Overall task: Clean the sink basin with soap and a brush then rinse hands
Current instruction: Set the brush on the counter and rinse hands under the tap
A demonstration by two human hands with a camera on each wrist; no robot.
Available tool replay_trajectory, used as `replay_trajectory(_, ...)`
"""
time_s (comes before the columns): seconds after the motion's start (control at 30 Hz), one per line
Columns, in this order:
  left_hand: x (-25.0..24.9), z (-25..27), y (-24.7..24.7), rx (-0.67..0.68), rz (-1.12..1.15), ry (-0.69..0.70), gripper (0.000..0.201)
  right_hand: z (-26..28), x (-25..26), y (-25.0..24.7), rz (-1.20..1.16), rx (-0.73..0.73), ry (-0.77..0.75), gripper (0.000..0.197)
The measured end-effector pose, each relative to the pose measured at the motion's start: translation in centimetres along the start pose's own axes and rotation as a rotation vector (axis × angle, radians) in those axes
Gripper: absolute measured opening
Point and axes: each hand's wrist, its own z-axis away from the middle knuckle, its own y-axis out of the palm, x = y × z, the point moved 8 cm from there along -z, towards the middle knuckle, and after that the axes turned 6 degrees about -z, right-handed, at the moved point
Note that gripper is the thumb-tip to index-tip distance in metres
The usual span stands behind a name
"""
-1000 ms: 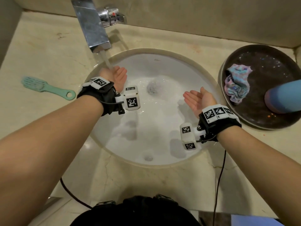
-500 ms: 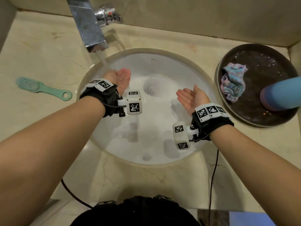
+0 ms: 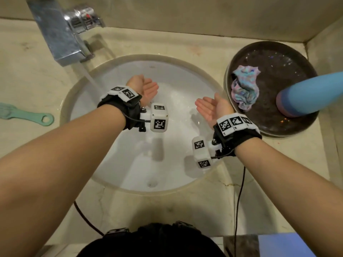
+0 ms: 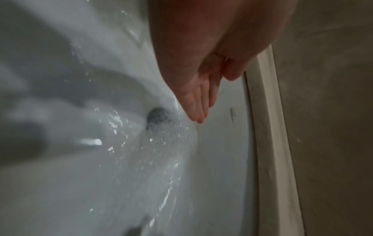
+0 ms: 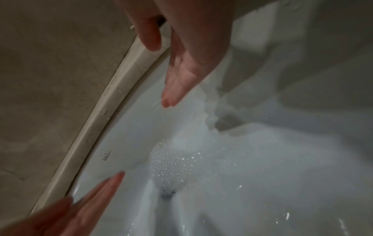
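- White porcelain sink basin (image 3: pixel 130 160), wet and foamy, sits below both hands; foam partly veils the drain (image 4: pixel 158 117).
- Left hand (image 3: pixel 145 88) hovers just right of the faucet (image 3: pixel 61 38) stream, fingers straight and together, holding nothing.
- Right hand (image 3: pixel 211 106) faces it well apart, palm up, fingers straight and together.
- Green brush (image 3: pixel 24 115) lies on the counter at far left, cut off by the frame.
- Blue bottle (image 3: pixel 311 94) on the dark tray (image 3: pixel 278 51) is cropped at right.
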Motion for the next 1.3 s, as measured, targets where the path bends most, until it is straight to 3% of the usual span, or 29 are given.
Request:
replay_trajectory(0.23,-2.1,0.9,-8.7,-0.176,0.192,0.115,0.047,0.2,-1.2,1.3,0.032,0.004,0.000,0.049)
replay_trajectory(0.4,-2.8,2.4,-12.3,-0.160,0.469,0.100,0.037,0.6,-2.6,2.5,0.048,0.013,0.011,0.048)
replay_trajectory(0.5,-2.8,3.0,-12.7,-0.143,0.396,0.100,0.034,0.9,-3.0,2.9,0.057,0.017,0.008,0.048)
replay_trajectory(0.63,-0.7,2.6,-11.5,-0.136,0.054,0.042,0.032,1.0,-3.2,2.7,0.052,0.021,0.010,0.049)
replay_trajectory(0.87,6.8,2.0,-4.3,0.045,-0.159,-0.271,0.035,0.5,-2.8,-0.2,0.013,-0.032,-0.014,0.048)
replay_trajectory(1.0,6.7,2.1,-0.4,0.144,-0.141,-0.182,0.029,0.3,-2.2,-1.3,0.010,-0.048,-0.029,0.042)
replay_trajectory(1.1,5.1,1.3,-1.8,0.053,-0.113,-0.113,0.027,0.3,-2.1,-1.6,0.002,-0.054,-0.037,0.044)
replay_trajectory(1.2,3.4,0.9,-5.6,-0.072,-0.077,-0.048,0.040,0.6,-2.5,-1.2,0.007,-0.042,-0.031,0.048)
replay_trajectory(1.3,2.1,1.3,-9.4,-0.153,-0.042,-0.008,0.041,1.0,-3.3,-0.3,0.014,-0.030,-0.027,0.048)
